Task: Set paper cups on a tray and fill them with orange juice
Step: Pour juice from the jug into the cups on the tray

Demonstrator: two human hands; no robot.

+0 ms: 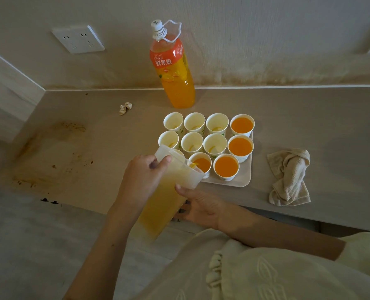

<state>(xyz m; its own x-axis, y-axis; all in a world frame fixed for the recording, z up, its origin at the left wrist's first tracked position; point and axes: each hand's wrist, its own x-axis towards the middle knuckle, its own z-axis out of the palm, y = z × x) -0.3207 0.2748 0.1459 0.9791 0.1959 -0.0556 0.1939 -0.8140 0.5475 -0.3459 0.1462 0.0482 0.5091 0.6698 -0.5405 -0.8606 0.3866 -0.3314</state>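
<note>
Left hand, right hand gripping tilted jug, hiding tray's 7 o'clock cup; bottle standing at 12, towel lying at 3.

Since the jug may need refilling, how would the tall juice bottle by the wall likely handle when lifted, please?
Probably heavy: the juice bottle looks nearly full. Tall and narrow, it may tip if nudged near the top. Its white loop handle at the neck should ease carrying.
</note>
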